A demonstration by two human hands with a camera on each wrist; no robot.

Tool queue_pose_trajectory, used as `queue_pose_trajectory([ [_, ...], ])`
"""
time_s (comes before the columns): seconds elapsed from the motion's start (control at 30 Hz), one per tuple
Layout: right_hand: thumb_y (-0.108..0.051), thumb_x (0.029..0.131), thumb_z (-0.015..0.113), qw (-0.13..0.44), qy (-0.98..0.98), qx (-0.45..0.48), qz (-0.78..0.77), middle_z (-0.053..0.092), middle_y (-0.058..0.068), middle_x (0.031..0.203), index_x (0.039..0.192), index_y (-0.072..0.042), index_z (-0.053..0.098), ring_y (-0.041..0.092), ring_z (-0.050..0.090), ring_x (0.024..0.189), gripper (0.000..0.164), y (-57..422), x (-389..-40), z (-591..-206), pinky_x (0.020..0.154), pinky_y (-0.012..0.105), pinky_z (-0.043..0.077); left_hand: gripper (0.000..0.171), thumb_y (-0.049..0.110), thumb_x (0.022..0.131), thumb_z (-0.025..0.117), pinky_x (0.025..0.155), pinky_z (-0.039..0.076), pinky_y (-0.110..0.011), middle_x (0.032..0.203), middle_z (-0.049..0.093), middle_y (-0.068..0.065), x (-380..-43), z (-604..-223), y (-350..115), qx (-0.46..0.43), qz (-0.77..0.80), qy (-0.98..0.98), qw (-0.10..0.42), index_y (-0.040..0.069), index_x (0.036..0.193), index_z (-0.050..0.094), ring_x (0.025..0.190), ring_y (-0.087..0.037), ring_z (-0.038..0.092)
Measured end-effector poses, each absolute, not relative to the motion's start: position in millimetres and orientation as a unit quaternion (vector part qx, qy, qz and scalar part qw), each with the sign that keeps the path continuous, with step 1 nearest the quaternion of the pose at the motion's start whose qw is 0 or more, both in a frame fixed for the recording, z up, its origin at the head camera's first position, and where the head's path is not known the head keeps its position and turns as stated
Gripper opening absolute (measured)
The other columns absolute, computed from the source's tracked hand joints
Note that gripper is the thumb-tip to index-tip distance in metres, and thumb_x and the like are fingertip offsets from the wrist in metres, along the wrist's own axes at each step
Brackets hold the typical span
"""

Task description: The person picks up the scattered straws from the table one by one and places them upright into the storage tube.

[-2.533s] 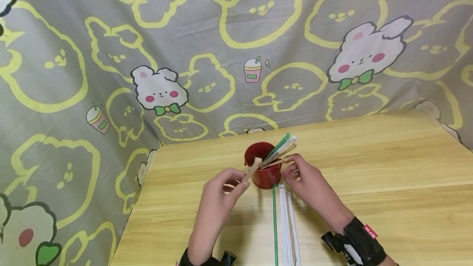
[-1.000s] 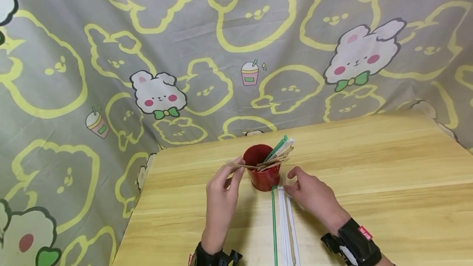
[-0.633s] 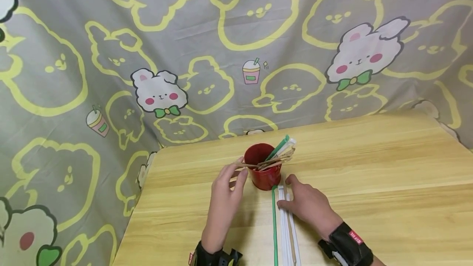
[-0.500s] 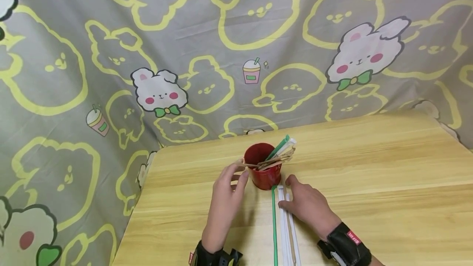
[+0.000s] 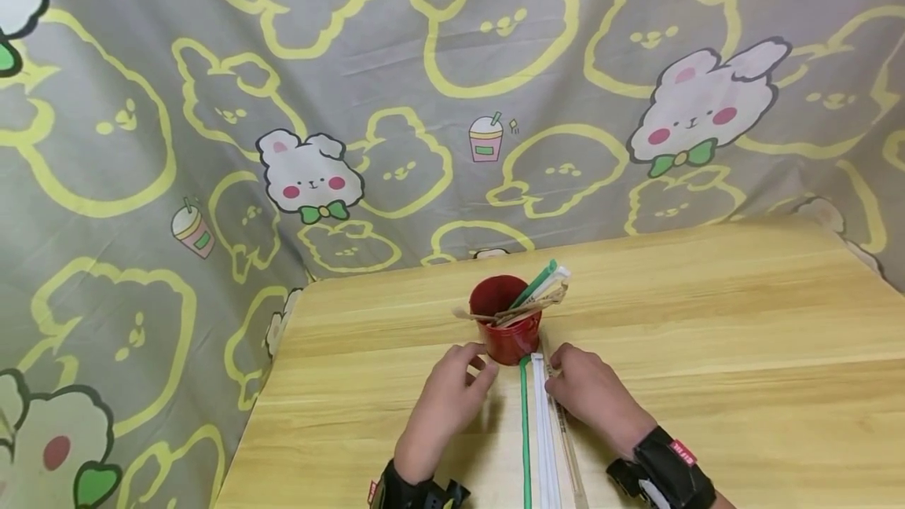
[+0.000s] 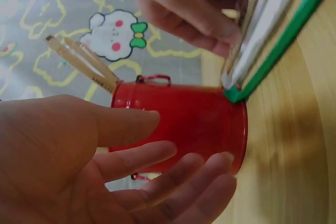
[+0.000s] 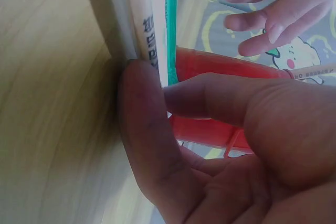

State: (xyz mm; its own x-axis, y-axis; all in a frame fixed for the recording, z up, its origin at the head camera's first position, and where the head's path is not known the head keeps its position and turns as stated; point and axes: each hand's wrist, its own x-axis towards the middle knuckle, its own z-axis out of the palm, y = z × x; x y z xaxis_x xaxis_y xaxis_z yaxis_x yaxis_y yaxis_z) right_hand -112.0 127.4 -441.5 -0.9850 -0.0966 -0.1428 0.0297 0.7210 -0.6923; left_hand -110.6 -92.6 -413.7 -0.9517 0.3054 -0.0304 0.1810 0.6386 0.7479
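Note:
A small red bucket [image 5: 511, 344] stands on the table, holding several paper-wrapped straws, including a green straw [image 5: 543, 278] and brown straws [image 5: 532, 308]. In front of it, a green straw [image 5: 525, 430], white straws [image 5: 544, 446] and a brown-wrapped straw [image 5: 569, 454] lie in a row. My right hand [image 5: 597, 395] pinches the brown-wrapped straw near its far end; dark print shows on its wrapper in the right wrist view. My left hand [image 5: 452, 391] holds nothing, its fingers [image 6: 157, 121] spread loosely beside the bucket's wall.
The wooden table [image 5: 742, 336] reaches back to a grey curtain [image 5: 396, 61] with cartoon rabbits, which also hangs on the left. A thin wire handle [image 6: 163, 80] is hinged at the bucket's rim. Black straps with cameras circle both wrists.
My left hand has released a brown straw into the bucket and dropped lower beside it. My right hand has come down from the bucket's straws to the row and pinches the brown-wrapped straw, which has shifted right.

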Motion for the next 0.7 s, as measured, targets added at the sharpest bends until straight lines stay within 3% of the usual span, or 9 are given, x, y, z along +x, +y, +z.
queue_pose_trajectory([
  [0.3,-0.005,0.098,0.065,0.134,0.889,0.005,-0.438,0.063,0.007,0.085,0.139,0.017,0.045,0.019,0.06,0.063,0.05,129.2,-112.4,-434.6,0.059,0.036,0.048,0.031,0.024,0.107,0.067,0.072,0.051,-0.034,0.099,0.062,0.001,-107.3,-418.6,-84.4,0.147,0.391,0.9,0.128,0.003,0.13,0.071,0.081,-0.014,0.061],
  [0.6,-0.016,0.104,0.062,0.131,0.898,0.007,-0.42,0.064,0.015,0.098,0.143,0.016,0.038,0.025,0.06,0.085,0.056,131.8,-118.4,-434.6,0.07,0.04,0.05,0.031,0.024,0.105,0.069,0.069,0.049,-0.032,0.094,0.063,0.002,-106.4,-423.5,-79.9,0.153,0.365,0.909,0.129,0.003,0.129,0.072,0.077,-0.011,0.058],
  [0.7,-0.02,0.107,0.056,0.128,0.895,0.015,-0.427,0.063,0.015,0.095,0.141,0.016,0.04,0.025,0.06,0.081,0.052,131.8,-118.2,-435.2,0.066,0.038,0.048,0.03,0.023,0.105,0.07,0.068,0.049,-0.032,0.094,0.063,0.002,-106.2,-424.1,-79.1,0.16,0.362,0.91,0.122,0.004,0.129,0.072,0.078,-0.01,0.058],
])
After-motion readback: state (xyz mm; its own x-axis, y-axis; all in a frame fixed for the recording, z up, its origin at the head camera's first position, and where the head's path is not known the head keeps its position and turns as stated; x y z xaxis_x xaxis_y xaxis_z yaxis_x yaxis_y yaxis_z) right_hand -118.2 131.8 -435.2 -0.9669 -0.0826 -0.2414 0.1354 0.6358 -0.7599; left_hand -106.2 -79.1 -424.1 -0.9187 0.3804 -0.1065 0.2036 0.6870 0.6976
